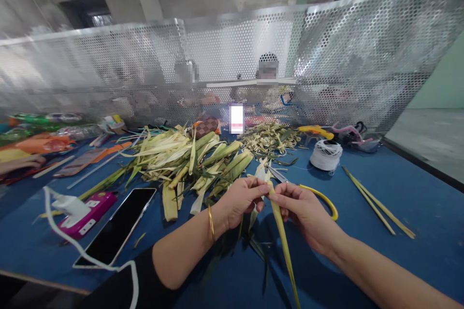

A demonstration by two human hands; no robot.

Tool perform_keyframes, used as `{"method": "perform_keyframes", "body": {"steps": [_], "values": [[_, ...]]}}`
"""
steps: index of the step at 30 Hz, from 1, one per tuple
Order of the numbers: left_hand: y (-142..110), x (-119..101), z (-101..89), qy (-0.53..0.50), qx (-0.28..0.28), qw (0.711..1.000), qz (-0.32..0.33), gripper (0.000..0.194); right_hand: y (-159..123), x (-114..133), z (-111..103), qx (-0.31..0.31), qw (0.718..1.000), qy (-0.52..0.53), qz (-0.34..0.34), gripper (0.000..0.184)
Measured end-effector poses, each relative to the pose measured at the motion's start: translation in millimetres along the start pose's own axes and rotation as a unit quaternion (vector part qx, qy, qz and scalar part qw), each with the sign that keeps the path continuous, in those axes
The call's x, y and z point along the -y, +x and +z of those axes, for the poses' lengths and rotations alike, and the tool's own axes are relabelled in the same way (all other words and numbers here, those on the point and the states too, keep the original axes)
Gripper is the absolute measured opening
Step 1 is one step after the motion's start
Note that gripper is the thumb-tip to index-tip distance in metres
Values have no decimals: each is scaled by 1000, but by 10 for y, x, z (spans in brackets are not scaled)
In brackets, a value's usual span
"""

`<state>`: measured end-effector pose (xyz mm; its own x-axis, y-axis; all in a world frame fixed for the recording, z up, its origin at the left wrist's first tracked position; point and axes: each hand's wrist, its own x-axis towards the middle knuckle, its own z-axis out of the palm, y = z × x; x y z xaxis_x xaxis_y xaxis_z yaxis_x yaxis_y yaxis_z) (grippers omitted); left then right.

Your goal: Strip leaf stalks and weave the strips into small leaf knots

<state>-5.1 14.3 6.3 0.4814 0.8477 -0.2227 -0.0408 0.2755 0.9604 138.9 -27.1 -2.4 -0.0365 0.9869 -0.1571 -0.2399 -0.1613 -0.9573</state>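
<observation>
Between my two hands runs a long, narrow corn husk strip (pixel 281 236), its tail hanging toward the table's near edge. My left hand (pixel 242 200), with a gold bangle at the wrist, pinches the strip's upper end. Close beside it, the fingers of my right hand (pixel 299 205) are closed on the same strip. A paler husk piece (pixel 261 170) sticks up just beyond my fingertips. Scissors with a yellow handle (pixel 326 201) lie behind my right hand, which partly covers them. To the left, a heap of corn husks (pixel 174 154) spreads across the table.
A perforated metal screen (pixel 224 58) closes off the far side, with people behind it. A spool of white string (pixel 325 155), two thin stalks (pixel 377 200) and a yellow glue gun (pixel 316 132) lie right. A phone (pixel 118 227) and purple power strip (pixel 87 212) lie left, near another person's hand (pixel 21 164).
</observation>
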Motion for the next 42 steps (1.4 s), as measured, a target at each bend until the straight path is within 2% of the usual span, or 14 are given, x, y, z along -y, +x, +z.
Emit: {"method": "perform_keyframes", "body": {"steps": [6,9,15,20,24,26,29,32,37,42], "values": [[-5,3,33,49,6,995,81,31,-3,-40,-4,0,1000,12,3,40],[-1,11,38,65,17,993,99,32,2,-58,1,5,1000,20,7,42],[-5,24,41,50,21,996,66,34,21,-89,21,13,999,-2,-47,42],[-9,41,60,34,2,998,46,36,39,-110,23,-7,990,-70,-125,42],[-11,45,65,29,-10,999,39,36,48,-82,23,-12,981,-120,-152,44],[-19,32,58,30,-13,998,59,34,46,-59,27,0,986,-111,-129,44],[-31,4,38,38,-28,994,99,29,32,-28,24,45,994,-87,-49,41],[-35,-9,22,46,-30,992,110,26,8,-11,17,68,995,-75,-9,37],[-21,8,28,38,-16,993,107,26,-21,-8,41,47,998,-14,47,37],[0,32,34,48,-17,994,97,28,-8,-24,57,32,999,-6,36,43]]}}
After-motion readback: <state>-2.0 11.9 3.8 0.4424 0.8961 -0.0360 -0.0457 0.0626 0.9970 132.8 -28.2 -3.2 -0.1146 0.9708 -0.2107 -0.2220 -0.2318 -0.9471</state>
